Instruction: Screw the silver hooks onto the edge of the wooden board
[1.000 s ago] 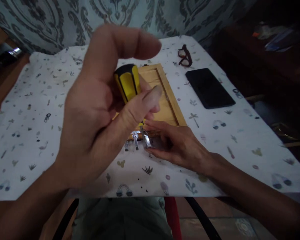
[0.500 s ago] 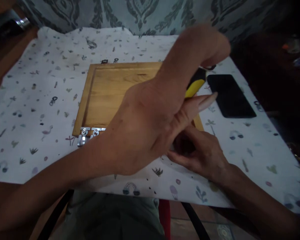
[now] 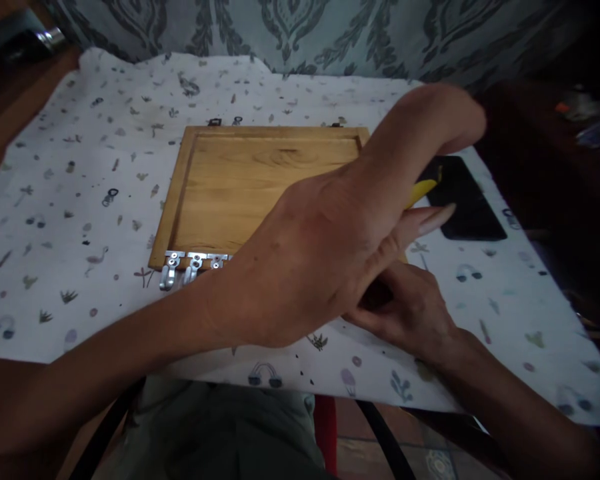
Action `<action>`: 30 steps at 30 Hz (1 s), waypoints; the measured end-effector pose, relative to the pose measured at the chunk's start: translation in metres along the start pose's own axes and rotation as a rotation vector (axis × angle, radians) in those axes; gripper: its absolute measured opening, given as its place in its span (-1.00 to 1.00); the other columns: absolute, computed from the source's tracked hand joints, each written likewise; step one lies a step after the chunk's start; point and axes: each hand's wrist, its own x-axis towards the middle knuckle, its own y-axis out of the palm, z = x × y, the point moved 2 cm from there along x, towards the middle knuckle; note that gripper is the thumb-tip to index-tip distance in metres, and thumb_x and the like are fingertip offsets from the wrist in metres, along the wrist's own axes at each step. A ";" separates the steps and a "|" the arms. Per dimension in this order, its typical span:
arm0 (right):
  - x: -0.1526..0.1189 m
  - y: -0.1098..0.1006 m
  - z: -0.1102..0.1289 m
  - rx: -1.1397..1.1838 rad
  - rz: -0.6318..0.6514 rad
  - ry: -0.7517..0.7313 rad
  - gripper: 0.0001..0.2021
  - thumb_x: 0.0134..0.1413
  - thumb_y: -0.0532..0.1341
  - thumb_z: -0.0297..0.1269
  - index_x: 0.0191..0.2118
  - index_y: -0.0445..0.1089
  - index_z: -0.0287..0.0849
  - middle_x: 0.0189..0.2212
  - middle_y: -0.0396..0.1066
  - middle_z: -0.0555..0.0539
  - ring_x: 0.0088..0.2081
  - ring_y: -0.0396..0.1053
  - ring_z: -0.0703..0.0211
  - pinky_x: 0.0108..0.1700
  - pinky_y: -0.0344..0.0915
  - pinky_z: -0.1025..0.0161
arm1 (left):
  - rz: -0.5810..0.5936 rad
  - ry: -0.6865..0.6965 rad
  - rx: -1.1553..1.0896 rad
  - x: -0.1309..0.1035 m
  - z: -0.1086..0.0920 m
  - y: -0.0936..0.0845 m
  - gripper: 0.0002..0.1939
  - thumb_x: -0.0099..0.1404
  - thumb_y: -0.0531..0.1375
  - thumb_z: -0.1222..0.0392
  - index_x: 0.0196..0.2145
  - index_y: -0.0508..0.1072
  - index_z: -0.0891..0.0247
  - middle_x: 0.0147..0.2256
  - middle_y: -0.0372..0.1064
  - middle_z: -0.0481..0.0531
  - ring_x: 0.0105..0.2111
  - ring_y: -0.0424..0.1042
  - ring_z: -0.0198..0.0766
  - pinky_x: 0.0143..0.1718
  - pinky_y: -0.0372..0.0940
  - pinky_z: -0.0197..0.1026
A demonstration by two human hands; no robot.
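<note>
A framed wooden board lies flat on the table, with a row of metal hooks screwed along its near edge. My left hand reaches across the board's right part, fingers wrapped round a screwdriver, of which only the yellow part of the handle shows. The screwdriver's tip is hidden behind the hand. Below it, my right hand is curled at the board's near right corner, its fingertips close together. Whatever those fingers hold is covered by my left hand.
A black phone lies to the right of the board. The table wears a white printed cloth. Behind it hangs a patterned grey curtain. A dark object with a shiny metal end is at the far left.
My left hand has shifted right, and its wrist has swung right and lower, with the screwdriver handle turning along. More of the board and hooks shows now. My right hand stays nearly in place.
</note>
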 end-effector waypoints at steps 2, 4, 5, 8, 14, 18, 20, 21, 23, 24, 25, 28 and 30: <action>0.000 0.000 0.000 0.003 0.000 0.003 -0.69 0.23 0.24 -0.24 0.06 0.30 -0.11 -0.38 0.54 0.01 -0.64 0.29 0.33 -0.62 0.27 0.35 | 0.021 0.096 0.154 0.003 -0.002 0.001 -0.34 0.46 -0.49 0.04 0.27 0.14 0.16 0.01 0.32 0.01 0.15 0.36 -0.01 0.04 0.34 0.21; 0.001 0.000 0.000 0.003 -0.011 0.005 -0.71 0.25 0.23 -0.18 0.04 0.30 -0.11 -0.37 0.54 0.00 -0.65 0.28 0.34 -0.65 0.26 0.34 | 0.029 0.127 0.286 0.003 -0.004 0.001 -0.29 0.41 -0.57 0.08 0.28 0.10 0.10 0.11 0.24 -0.02 0.18 0.35 -0.03 0.01 0.36 0.16; 0.001 0.001 0.000 0.004 -0.014 0.007 -0.71 0.26 0.22 -0.16 0.03 0.30 -0.10 -0.37 0.54 0.00 -0.66 0.27 0.34 -0.66 0.24 0.34 | 0.030 0.105 0.325 0.003 -0.004 0.001 -0.33 0.42 -0.54 0.08 0.26 0.11 0.09 0.14 0.21 -0.04 0.16 0.37 -0.07 0.02 0.38 0.12; 0.000 0.001 -0.001 0.001 -0.011 0.015 -0.71 0.27 0.20 -0.09 0.02 0.30 -0.07 -0.39 0.53 0.00 -0.67 0.24 0.32 -0.69 0.19 0.31 | 0.023 0.023 0.361 0.000 -0.003 0.000 -0.50 0.44 -0.35 0.09 0.18 0.15 0.14 0.16 0.18 -0.10 0.05 0.47 -0.26 0.02 0.42 -0.07; -0.001 0.001 -0.002 0.005 0.010 0.027 -0.69 0.28 0.18 -0.02 0.03 0.30 -0.04 -0.45 0.49 0.01 -0.68 0.22 0.26 -0.70 0.14 0.25 | -0.003 0.050 0.357 0.001 0.000 0.000 -0.47 0.39 -0.40 0.08 0.14 0.14 0.17 0.12 0.20 -0.10 -0.01 0.50 -0.29 -0.05 0.43 -0.01; -0.002 0.001 -0.003 0.014 0.022 0.042 -0.69 0.29 0.17 -0.01 0.02 0.30 -0.05 -0.44 0.48 0.01 -0.68 0.21 0.29 -0.69 0.14 0.26 | 0.015 0.050 0.387 0.003 0.001 0.001 -0.55 0.41 -0.30 0.09 0.13 0.12 0.21 0.13 0.17 -0.08 0.02 0.48 -0.31 -0.05 0.41 -0.12; -0.002 0.002 -0.003 0.000 0.024 0.037 -0.68 0.29 0.16 0.00 0.01 0.30 -0.07 -0.44 0.48 0.01 -0.67 0.20 0.31 -0.68 0.13 0.28 | 0.015 0.070 0.356 0.002 0.001 0.002 -0.62 0.44 -0.20 0.14 0.12 0.14 0.25 0.12 0.18 -0.08 0.04 0.46 -0.33 -0.05 0.41 -0.19; -0.002 0.002 -0.003 -0.008 0.021 0.031 -0.68 0.30 0.16 0.00 0.01 0.30 -0.08 -0.45 0.47 0.01 -0.67 0.20 0.31 -0.68 0.13 0.28 | 0.012 0.083 0.326 0.002 0.001 0.002 -0.66 0.45 -0.16 0.17 0.11 0.15 0.27 0.11 0.18 -0.07 0.03 0.46 -0.36 -0.04 0.41 -0.23; -0.003 0.002 -0.004 -0.020 0.013 0.017 -0.67 0.30 0.15 -0.01 0.03 0.30 -0.10 -0.45 0.46 0.02 -0.66 0.21 0.32 -0.67 0.12 0.29 | 0.011 0.097 0.275 0.002 0.001 0.002 -0.70 0.45 -0.07 0.24 0.10 0.17 0.29 0.09 0.19 -0.05 -0.01 0.46 -0.40 -0.02 0.43 -0.27; -0.003 0.003 -0.004 -0.025 0.006 0.012 -0.66 0.30 0.15 -0.02 0.04 0.29 -0.11 -0.46 0.45 0.03 -0.66 0.21 0.32 -0.66 0.13 0.30 | 0.018 0.096 0.263 0.002 0.000 0.001 -0.71 0.45 -0.05 0.26 0.10 0.17 0.29 0.09 0.19 -0.04 -0.04 0.46 -0.41 -0.01 0.44 -0.28; -0.003 0.003 -0.004 -0.027 0.002 0.007 -0.65 0.30 0.16 -0.03 0.06 0.29 -0.12 -0.48 0.44 0.03 -0.65 0.22 0.31 -0.66 0.13 0.30 | 0.031 0.087 0.262 0.002 0.000 0.001 -0.71 0.46 -0.05 0.28 0.11 0.16 0.28 0.11 0.18 -0.03 -0.06 0.47 -0.41 -0.01 0.45 -0.26; -0.003 0.003 -0.005 -0.008 0.006 0.009 -0.61 0.29 0.19 -0.07 0.12 0.29 -0.15 -0.55 0.36 0.08 -0.64 0.25 0.29 -0.62 0.22 0.31 | 0.089 0.042 0.260 0.004 -0.002 0.000 -0.71 0.47 -0.05 0.27 0.11 0.16 0.22 0.12 0.19 -0.02 -0.13 0.51 -0.34 -0.06 0.51 -0.13; -0.004 0.002 -0.005 0.014 0.011 0.016 -0.58 0.27 0.21 -0.09 0.15 0.28 -0.15 -0.58 0.33 0.10 -0.63 0.27 0.27 -0.58 0.29 0.29 | 0.114 0.039 0.259 0.004 -0.004 0.000 -0.73 0.46 -0.06 0.28 0.09 0.18 0.18 0.04 0.26 -0.03 -0.13 0.52 -0.24 -0.12 0.52 -0.03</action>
